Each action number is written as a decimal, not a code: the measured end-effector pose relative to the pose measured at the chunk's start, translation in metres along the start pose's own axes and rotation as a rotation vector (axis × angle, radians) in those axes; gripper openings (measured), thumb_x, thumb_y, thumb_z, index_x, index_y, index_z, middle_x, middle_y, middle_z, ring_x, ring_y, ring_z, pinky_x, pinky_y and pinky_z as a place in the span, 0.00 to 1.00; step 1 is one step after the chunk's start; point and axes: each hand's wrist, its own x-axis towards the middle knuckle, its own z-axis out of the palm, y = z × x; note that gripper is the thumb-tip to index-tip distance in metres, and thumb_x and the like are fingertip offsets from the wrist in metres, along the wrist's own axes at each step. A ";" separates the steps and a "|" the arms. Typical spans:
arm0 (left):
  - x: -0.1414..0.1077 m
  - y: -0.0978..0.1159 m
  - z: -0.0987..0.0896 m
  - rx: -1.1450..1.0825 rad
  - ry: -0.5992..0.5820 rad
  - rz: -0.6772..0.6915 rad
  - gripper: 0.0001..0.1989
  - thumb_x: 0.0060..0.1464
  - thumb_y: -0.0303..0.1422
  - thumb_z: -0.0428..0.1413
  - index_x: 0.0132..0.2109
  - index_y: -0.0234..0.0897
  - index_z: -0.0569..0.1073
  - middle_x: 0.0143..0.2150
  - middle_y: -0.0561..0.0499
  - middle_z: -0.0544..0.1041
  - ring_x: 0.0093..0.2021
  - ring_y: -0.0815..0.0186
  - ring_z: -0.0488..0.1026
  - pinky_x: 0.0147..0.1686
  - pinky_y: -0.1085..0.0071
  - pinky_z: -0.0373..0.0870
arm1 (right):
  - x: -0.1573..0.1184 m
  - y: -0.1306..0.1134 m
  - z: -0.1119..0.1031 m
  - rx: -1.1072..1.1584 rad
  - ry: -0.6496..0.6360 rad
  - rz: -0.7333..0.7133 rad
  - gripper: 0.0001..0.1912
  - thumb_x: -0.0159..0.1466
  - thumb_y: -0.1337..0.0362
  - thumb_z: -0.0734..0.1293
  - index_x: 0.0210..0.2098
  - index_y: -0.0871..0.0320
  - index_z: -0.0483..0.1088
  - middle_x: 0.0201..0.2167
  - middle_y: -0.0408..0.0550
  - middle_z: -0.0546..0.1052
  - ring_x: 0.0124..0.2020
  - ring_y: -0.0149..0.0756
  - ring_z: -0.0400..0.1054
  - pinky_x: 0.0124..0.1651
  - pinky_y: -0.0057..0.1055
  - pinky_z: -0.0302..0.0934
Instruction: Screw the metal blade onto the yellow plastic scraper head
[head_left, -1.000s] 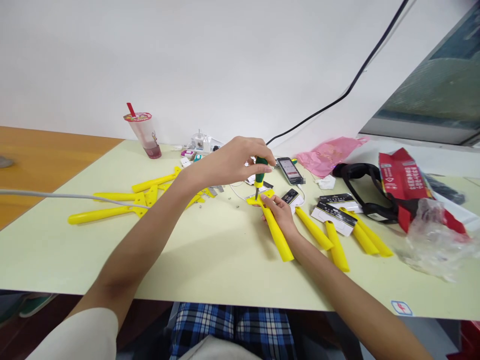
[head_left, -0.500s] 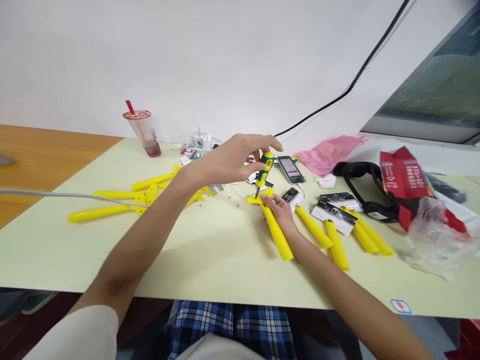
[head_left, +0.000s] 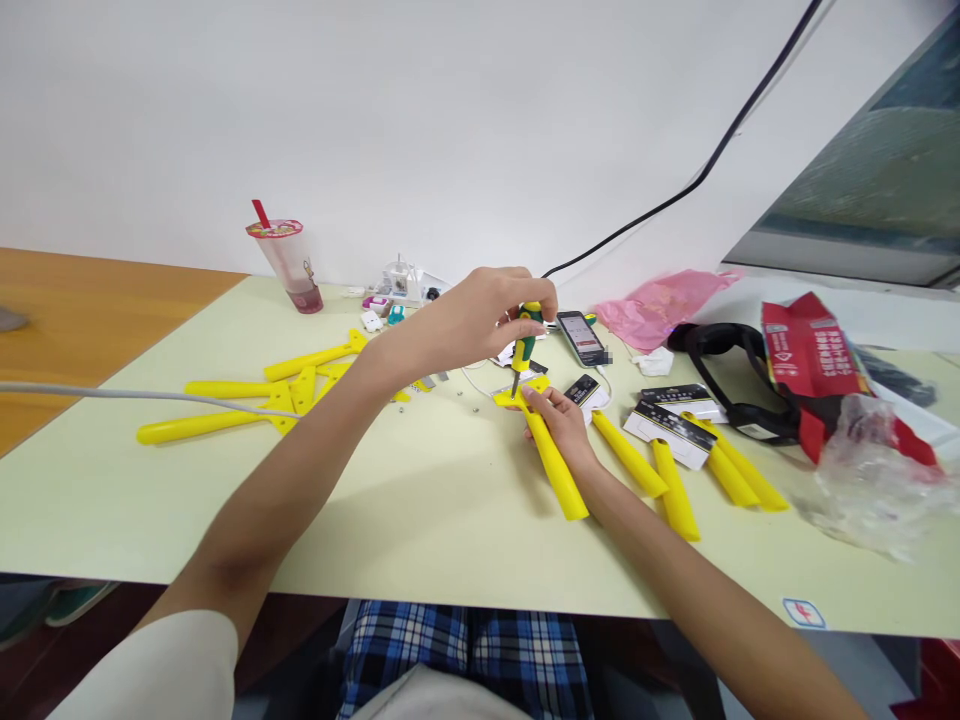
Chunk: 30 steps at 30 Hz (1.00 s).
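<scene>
My left hand (head_left: 499, 315) is closed on the green and yellow handle of a screwdriver (head_left: 525, 345), which stands nearly upright. Its tip meets the wide head of a yellow scraper-shaped tool (head_left: 555, 460). Around that head my right hand (head_left: 562, 425) is closed, with the tool's handle slanting down toward the table's front edge. Small metal nuts or screws (head_left: 475, 410) lie on the table to the left of the tool. Exactly what the tip touches is too small to tell.
Several yellow tools (head_left: 202, 425) lie at the left, and loose yellow handles (head_left: 675, 490) with cards (head_left: 670, 433) at the right. Behind are a cup (head_left: 289, 265), a phone (head_left: 581, 338) and a pink bag (head_left: 664, 305). Black goggles (head_left: 739, 380) and clear plastic (head_left: 870, 480) sit far right.
My left hand's fingers, more spread around the screwdriver before, have closed on its handle. The screwdriver leans slightly less to the right. My right hand and the yellow tool have hardly moved.
</scene>
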 end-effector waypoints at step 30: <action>0.000 -0.010 0.002 0.120 -0.001 -0.092 0.16 0.67 0.48 0.58 0.49 0.41 0.77 0.48 0.44 0.75 0.43 0.58 0.71 0.45 0.63 0.66 | 0.000 0.000 0.001 0.041 -0.009 -0.016 0.31 0.48 0.42 0.83 0.30 0.53 0.66 0.28 0.43 0.82 0.16 0.28 0.67 0.18 0.25 0.62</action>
